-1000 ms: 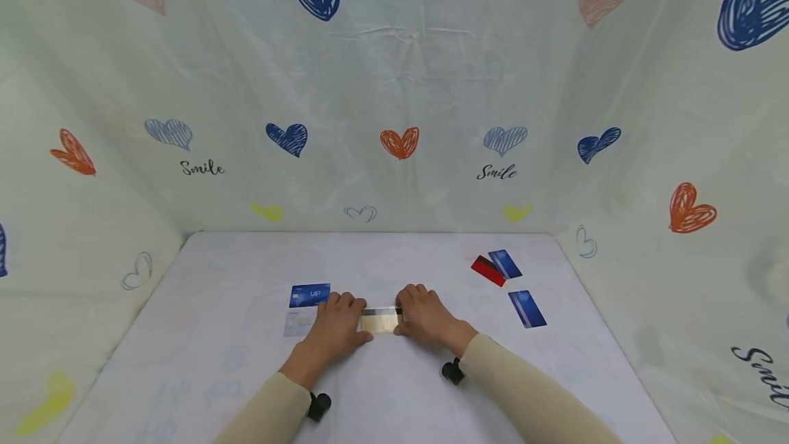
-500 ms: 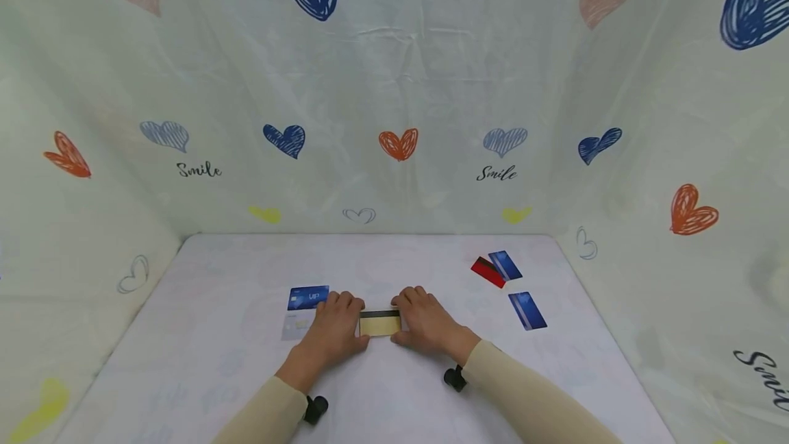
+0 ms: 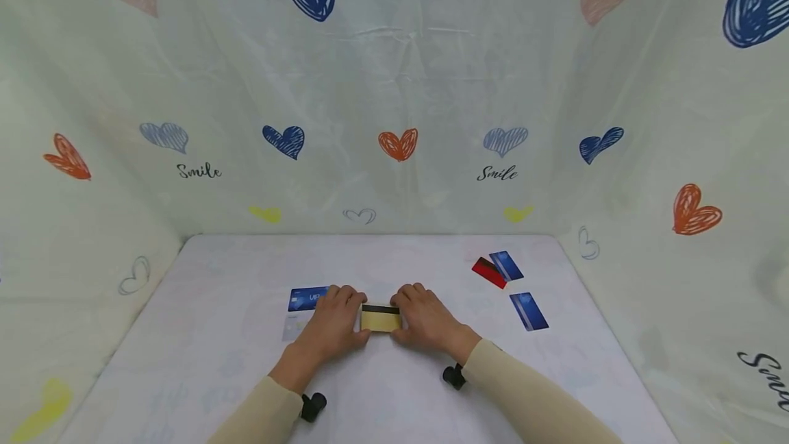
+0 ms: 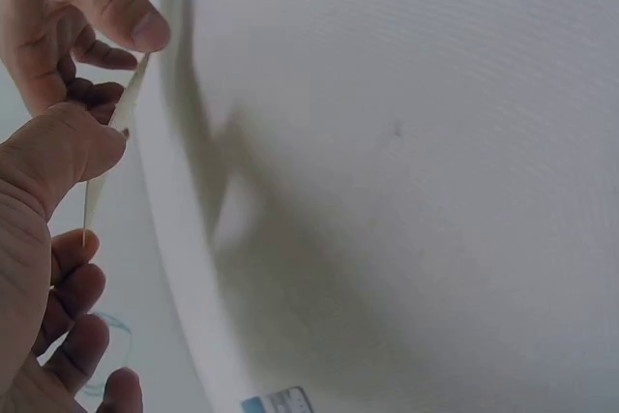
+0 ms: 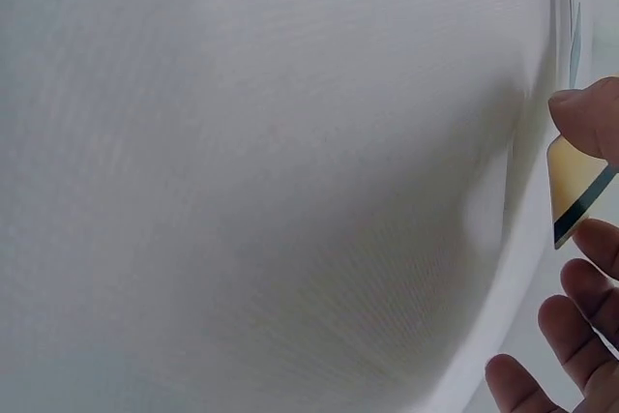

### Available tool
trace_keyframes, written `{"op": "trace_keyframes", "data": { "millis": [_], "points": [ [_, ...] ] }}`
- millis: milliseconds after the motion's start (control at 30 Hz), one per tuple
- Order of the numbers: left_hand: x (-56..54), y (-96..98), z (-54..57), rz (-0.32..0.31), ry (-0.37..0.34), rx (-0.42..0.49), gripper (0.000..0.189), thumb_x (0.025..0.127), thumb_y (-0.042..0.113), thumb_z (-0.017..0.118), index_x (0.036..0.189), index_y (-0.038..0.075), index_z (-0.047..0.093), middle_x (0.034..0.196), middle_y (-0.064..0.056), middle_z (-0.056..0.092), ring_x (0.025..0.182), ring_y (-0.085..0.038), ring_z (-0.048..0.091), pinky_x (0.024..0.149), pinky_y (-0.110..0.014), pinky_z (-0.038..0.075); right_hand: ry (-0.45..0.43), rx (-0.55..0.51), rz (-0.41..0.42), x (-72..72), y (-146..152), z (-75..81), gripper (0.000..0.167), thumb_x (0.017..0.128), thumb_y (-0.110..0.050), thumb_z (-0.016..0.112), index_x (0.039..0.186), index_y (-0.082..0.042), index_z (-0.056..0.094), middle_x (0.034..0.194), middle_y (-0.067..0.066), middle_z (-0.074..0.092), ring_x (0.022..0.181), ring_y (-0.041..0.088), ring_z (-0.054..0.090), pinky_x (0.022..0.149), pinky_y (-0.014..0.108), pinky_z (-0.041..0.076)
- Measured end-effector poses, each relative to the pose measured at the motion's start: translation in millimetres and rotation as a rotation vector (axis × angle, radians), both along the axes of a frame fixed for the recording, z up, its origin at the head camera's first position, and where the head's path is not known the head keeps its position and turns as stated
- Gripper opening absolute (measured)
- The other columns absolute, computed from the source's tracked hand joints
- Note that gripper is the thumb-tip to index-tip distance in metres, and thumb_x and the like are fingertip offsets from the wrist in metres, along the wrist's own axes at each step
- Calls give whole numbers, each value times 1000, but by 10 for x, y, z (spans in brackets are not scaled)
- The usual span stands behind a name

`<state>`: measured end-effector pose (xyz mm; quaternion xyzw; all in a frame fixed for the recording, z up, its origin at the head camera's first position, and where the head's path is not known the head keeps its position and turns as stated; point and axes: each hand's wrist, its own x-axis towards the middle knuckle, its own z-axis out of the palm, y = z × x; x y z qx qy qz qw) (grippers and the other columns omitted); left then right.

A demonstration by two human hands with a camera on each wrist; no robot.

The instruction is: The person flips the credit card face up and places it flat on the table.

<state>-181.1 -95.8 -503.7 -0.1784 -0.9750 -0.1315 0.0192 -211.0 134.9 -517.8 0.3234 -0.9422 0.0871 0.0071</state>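
A gold card [image 3: 381, 321] with a dark stripe along its upper edge is held level between both hands, near the middle of the table. My left hand [image 3: 333, 324] pinches its left end, thumb below and fingers above in the head view. At the other end, my right hand [image 3: 427, 321] grips it the same way. From the left wrist, the card [image 4: 100, 191] appears nearly edge-on, above its shadow on the cloth. The right wrist view shows one corner of the card [image 5: 576, 176] between thumb and fingers.
Beside my left hand lie a blue VIP card [image 3: 303, 299] and a pale silver card [image 3: 293, 326], both partly covered by it. Over on the right, a blue card [image 3: 507, 266] overlaps a red card [image 3: 488, 273], with another blue card [image 3: 529, 311] nearer. Heart-printed curtains surround the white table [image 3: 246, 259].
The gold card has tilted, losing its bright sheen, and its dark stripe shows plainly. My left hand has shifted slightly and covers more of the silver card. The other cards lie as before.
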Motion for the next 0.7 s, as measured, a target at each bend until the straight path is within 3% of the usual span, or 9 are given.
{"op": "trace_keyframes", "data": {
  "millis": [433, 700],
  "points": [
    [50, 58, 173, -68, 110, 53, 60, 84, 39, 88, 130, 9, 63, 127, -9, 63, 119, -32, 54, 102, -52, 50, 22, -78, 12, 16, -50, -31, 54, 92, -42, 80, 134, -11, 65, 126, 4, 64, 112, 20, 58, 99, 39, 55],
    [44, 84, 177, -93, 180, 76, 62, 82, 38, 89, 130, 8, 62, 124, -9, 62, 118, -31, 52, 99, -51, 47, 20, -148, 32, -3, -77, -36, 52, 92, -35, 81, 133, -7, 65, 123, 6, 65, 111, 21, 60, 98, 38, 56]
  ]
}}
